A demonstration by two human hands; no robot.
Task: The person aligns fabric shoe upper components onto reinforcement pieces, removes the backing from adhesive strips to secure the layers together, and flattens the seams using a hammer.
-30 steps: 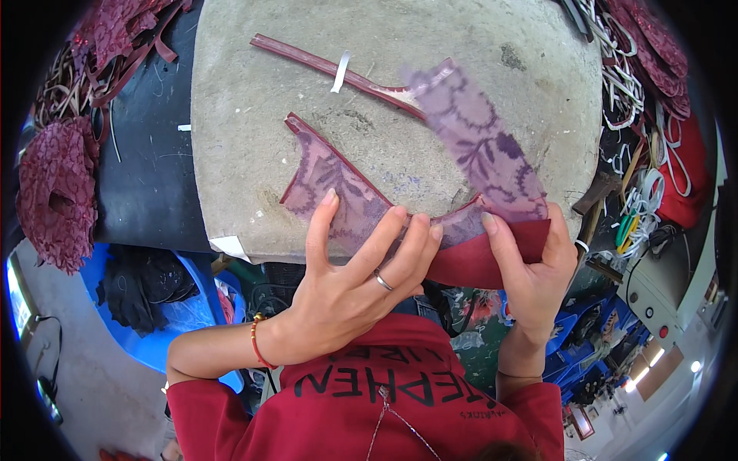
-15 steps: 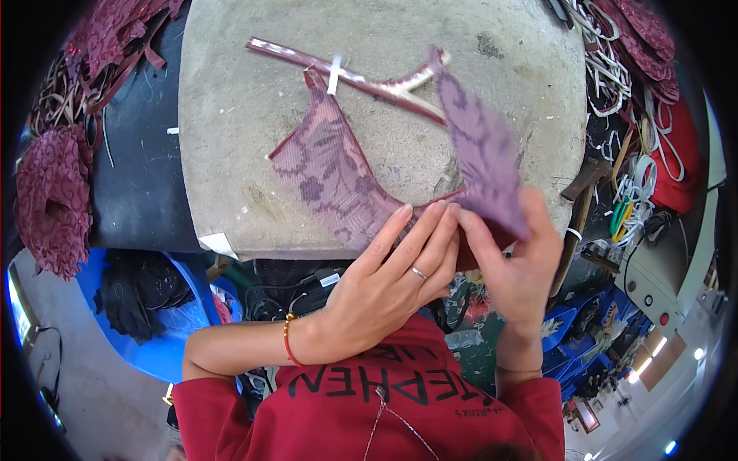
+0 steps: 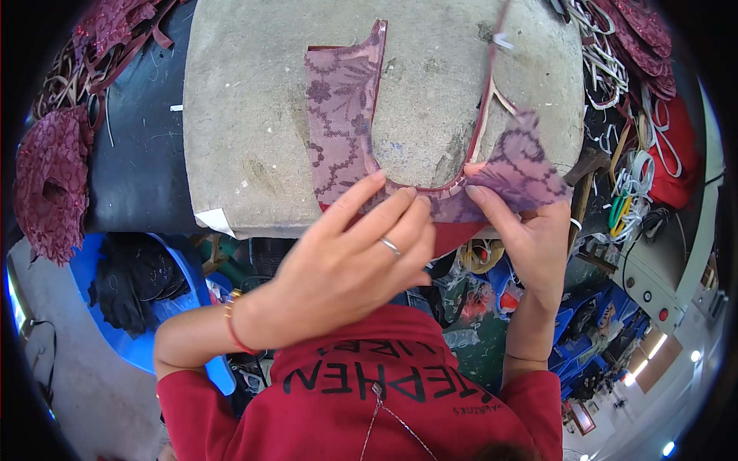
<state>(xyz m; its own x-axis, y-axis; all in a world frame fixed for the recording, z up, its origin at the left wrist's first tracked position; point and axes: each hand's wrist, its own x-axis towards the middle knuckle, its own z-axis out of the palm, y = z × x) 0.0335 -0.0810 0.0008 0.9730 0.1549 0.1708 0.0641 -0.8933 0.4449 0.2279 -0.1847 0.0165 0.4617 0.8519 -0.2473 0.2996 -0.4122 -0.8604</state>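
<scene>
A mauve lace garment piece (image 3: 332,115) with a dark red edging lies on the pale worktop, its curved neckline making a U that opens away from me. My left hand (image 3: 361,238) rests its outstretched fingertips on the lace along the bottom of that curve. Just to the right, my right hand (image 3: 523,230) pinches the bound edge between thumb and fingers, and the lace on that side stands up in folds. From there a narrow dark red strip (image 3: 487,100) runs to the far edge, with a small white tag (image 3: 503,41) on it.
The worn pale board (image 3: 254,154) sits on a black surface (image 3: 134,154). Dark red lace pieces (image 3: 52,184) are heaped at the left, above a blue bin (image 3: 131,346) of black cloth. Cords (image 3: 635,184) and red cloth (image 3: 676,154) lie right, near a grey machine (image 3: 653,265).
The lace piece has turned and spread out, its left part now straight and its strip swung to the right. My right hand has shifted slightly right; my left hand has moved slightly left.
</scene>
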